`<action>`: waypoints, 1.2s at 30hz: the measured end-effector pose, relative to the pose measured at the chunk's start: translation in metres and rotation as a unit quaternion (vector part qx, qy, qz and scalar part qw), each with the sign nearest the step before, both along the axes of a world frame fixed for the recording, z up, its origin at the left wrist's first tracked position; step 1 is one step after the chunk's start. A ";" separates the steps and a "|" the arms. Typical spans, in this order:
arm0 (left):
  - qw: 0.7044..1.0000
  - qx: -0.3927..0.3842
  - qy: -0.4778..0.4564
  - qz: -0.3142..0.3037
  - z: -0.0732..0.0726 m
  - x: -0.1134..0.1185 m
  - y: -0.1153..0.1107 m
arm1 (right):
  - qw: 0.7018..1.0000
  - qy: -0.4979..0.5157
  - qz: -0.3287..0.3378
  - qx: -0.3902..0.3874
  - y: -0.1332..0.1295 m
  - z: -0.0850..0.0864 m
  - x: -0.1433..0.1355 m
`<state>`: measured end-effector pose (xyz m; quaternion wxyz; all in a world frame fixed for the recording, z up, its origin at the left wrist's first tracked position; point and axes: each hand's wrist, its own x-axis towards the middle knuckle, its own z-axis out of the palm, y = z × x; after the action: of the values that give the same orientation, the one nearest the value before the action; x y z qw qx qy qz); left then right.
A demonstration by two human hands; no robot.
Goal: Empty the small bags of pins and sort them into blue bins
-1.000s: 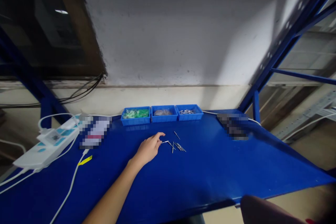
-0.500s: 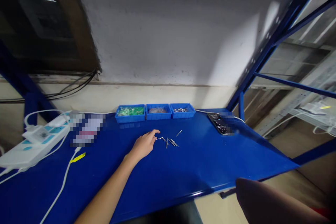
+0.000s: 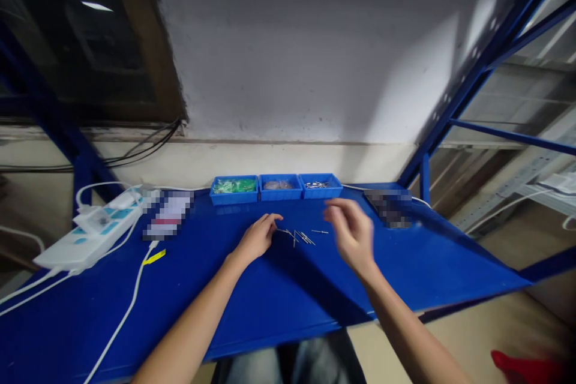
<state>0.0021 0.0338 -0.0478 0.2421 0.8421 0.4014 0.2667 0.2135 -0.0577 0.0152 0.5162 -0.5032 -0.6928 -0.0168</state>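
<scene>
Several thin metal pins (image 3: 305, 238) lie loosely grouped on the blue table (image 3: 279, 306), with one single pin (image 3: 320, 231) a little to their right. My left hand (image 3: 260, 236) rests at the left side of the group, fingers bent and apart, its fingertips beside the leftmost pin. Over the table to the right of the pins is my right hand (image 3: 351, 231), blurred, with curled fingers; whether anything is between them cannot be made out.
Three blue bins stand along the wall: one with green packets (image 3: 234, 198), one with small parts (image 3: 279, 194), one with metal pins (image 3: 321, 192). A power strip (image 3: 90, 240) and phone (image 3: 168, 216) lie left, another phone (image 3: 387, 209) right.
My right hand has come up from the lower right to above the table. The single pin lies at a different angle. The whole view has shifted slightly; my left hand stays beside the pins.
</scene>
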 end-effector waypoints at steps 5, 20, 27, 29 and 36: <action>0.998 0.011 -0.051 0.030 0.002 0.000 0.000 | 0.979 -0.165 0.046 -0.114 0.040 -0.033 -0.026; 0.988 0.004 -0.131 0.080 -0.001 0.005 0.001 | 0.968 -0.226 0.071 -0.081 0.052 -0.049 -0.036; 0.989 -0.022 -0.131 0.062 -0.006 0.004 0.002 | 0.952 -0.290 0.059 -0.073 0.059 -0.054 -0.032; 0.990 -0.043 -0.119 0.064 -0.006 0.005 0.002 | 0.954 -0.286 0.039 -0.080 0.061 -0.055 -0.032; 0.992 -0.044 -0.108 0.045 0.004 0.010 -0.007 | 0.972 -0.192 -0.031 -0.130 0.052 -0.058 -0.034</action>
<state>0.0117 0.0269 -0.0435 0.3088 0.7778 0.4217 0.3490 0.1794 -0.0054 -0.0432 0.3024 -0.5745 -0.7596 -0.0387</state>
